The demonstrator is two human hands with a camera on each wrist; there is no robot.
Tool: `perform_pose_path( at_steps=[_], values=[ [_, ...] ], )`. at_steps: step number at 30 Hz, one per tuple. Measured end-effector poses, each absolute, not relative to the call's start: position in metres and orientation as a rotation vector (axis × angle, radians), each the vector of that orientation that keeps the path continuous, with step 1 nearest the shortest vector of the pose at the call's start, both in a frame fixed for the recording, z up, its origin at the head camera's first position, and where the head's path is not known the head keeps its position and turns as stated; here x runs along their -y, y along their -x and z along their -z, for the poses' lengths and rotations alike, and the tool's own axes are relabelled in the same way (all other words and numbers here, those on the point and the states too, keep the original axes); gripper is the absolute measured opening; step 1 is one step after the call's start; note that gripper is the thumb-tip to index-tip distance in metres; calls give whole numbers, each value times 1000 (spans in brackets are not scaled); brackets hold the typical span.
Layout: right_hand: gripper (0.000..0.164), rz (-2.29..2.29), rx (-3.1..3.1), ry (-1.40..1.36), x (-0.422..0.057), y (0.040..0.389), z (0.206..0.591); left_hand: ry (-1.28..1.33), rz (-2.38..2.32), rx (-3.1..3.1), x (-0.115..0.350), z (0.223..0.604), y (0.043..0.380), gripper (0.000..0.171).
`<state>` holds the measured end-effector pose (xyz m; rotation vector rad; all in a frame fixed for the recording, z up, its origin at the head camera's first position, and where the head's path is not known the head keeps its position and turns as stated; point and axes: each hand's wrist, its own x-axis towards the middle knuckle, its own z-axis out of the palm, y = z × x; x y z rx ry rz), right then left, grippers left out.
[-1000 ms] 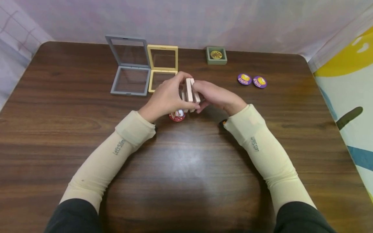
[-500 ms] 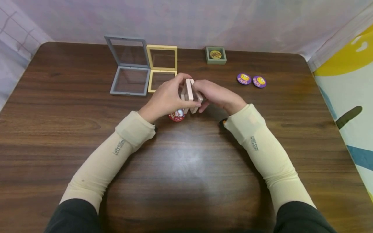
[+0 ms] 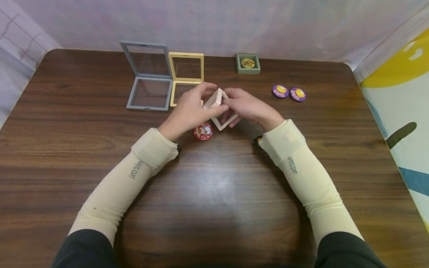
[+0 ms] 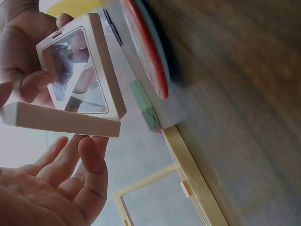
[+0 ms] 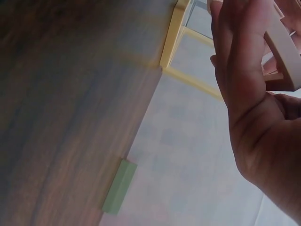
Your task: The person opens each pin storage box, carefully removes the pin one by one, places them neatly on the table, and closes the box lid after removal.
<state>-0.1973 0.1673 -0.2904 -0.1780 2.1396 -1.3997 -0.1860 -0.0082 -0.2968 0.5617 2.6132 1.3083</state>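
Observation:
Between both hands a small pale pink display frame point(image 3: 220, 125) with clear film panes stands partly opened, its two halves at an angle. My left hand point(image 3: 189, 108) pinches one half, thumb along its near side and fingers behind. My right hand point(image 3: 249, 108) grips the other half, with its thumb point(image 4: 35, 84) on the film in the left wrist view. A round red badge point(image 3: 203, 131) with a white cartoon figure lies on the table just below the left hand. The right fingers partly show through the clear film.
An opened grey frame point(image 3: 131, 95) and an opened yellow frame point(image 3: 186, 55) stand at the back left of the wooden table point(image 3: 214, 208). Behind to the right is a green frame point(image 3: 248, 71) holding a yellow disc. Two purple badges point(image 3: 280, 91) lie at right.
The two halves of the pink frame have swung apart, the right half turning to show its film pane. The left hand has shifted slightly, uncovering more of the red badge.

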Motion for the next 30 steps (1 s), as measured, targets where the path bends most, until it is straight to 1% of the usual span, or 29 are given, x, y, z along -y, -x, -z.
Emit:
perform_pose_path(
  at_steps=[3,10,16,19,22,27,30],
  values=[
    [31,1389,-2143,182,-167,197,291,-585,-1300,-2629,9,297,185,65],
    [34,1406,-2179,188,-169,197,292,-576,-1351,-2649,13,292,187,63],
    [41,1375,-2227,230,-171,199,291,-554,-1495,-2578,30,277,191,49],
    [41,1310,-2264,257,-170,199,291,-514,-1523,-2557,36,270,191,48],
    [35,1167,-2357,311,-168,199,293,-482,-1474,-2551,38,267,191,52],
    [27,696,-2586,501,-162,196,297,-433,-1406,-2577,39,268,193,57],
    [31,418,-2642,602,-154,190,300,-393,-1416,-2581,39,269,194,61]
  ],
)
